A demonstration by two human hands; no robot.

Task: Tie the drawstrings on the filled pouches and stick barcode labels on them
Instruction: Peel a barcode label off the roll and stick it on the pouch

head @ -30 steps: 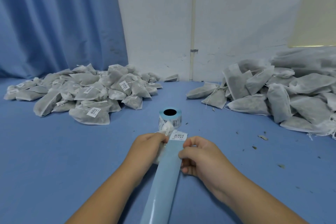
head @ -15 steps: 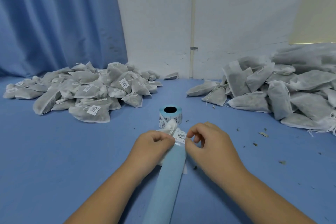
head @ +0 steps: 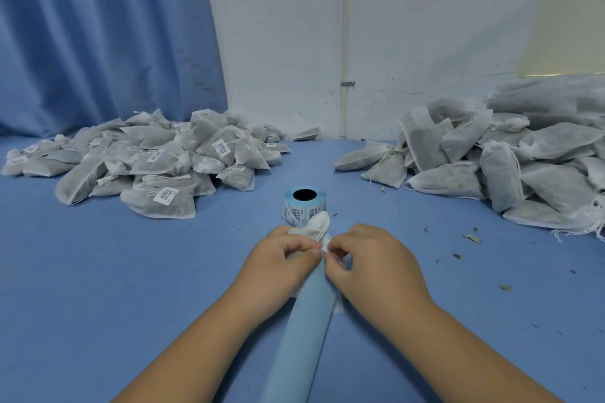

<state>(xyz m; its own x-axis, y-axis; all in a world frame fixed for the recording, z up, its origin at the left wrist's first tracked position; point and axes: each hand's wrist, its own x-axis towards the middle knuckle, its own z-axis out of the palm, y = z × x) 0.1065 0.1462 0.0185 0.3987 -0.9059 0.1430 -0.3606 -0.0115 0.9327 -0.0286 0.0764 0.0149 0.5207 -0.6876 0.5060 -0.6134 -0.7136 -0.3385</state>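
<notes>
Gripping the pouch (head: 319, 224) over the blue liner strip (head: 304, 330), just before the label roll (head: 303, 207), the left hand (head: 284, 259) curls round it; the right hand (head: 371, 267) pinches its neck. Hurried pressing could crease a label.

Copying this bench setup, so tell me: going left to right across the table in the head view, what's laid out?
First the labelled pouch pile, then the label roll, then the unlabelled pouch pile.

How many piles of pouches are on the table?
2. The left pile bears barcode labels; the right pile shows none and runs past the picture's edge, so more may be hidden.
</notes>
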